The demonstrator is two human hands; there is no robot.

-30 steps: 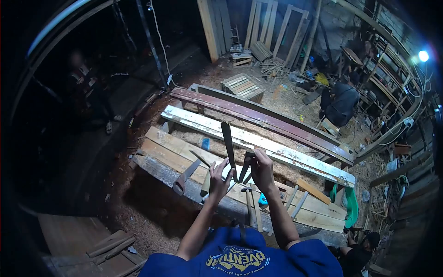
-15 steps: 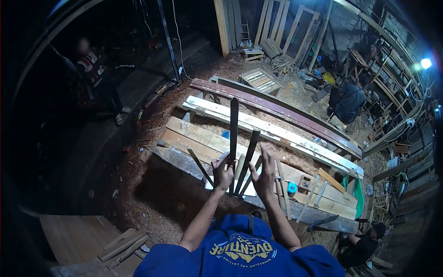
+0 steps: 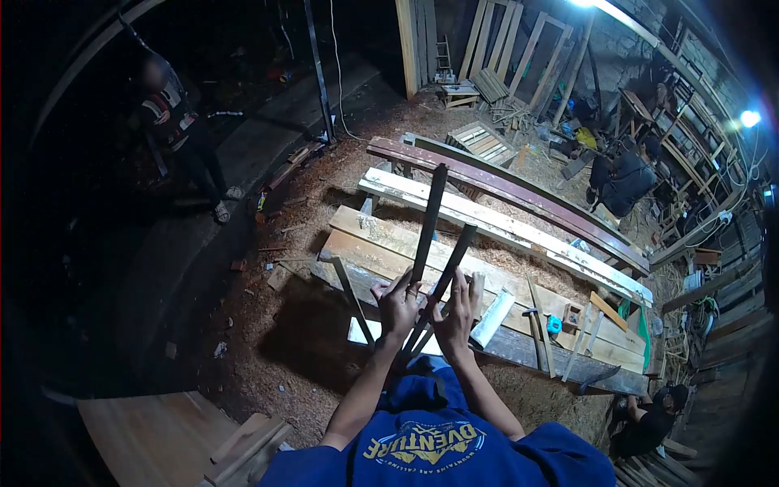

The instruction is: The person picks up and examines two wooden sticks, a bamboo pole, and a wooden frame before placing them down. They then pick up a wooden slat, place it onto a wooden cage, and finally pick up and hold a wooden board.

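Two dark wooden strips stand upright between my hands, a longer one [image 3: 430, 219] on the left and a shorter one [image 3: 456, 261] on the right. My left hand [image 3: 398, 305] is closed around the longer strip. Against the shorter strip rests my right hand [image 3: 456, 312], its fingers pointing up and partly spread. Another dark strip [image 3: 353, 299] leans left of my left hand. A white-faced block [image 3: 492, 319] lies on the plank bench [image 3: 381, 258] right of my right hand. The strips' lower ends are partly hidden by my wrists.
A blue tape measure [image 3: 554, 325] and thin sticks [image 3: 539, 333] lie on the bench. Beyond are a white beam [image 3: 487, 227] and a reddish beam [image 3: 503, 193]. One person [image 3: 191, 134] stands at the left; others crouch at the right [image 3: 623, 174] and lower right [image 3: 647, 426].
The view has shifted, so the benches appear farther right. The two strips between my hands now tilt more to the right. The white-faced block has come into view beside my right hand.
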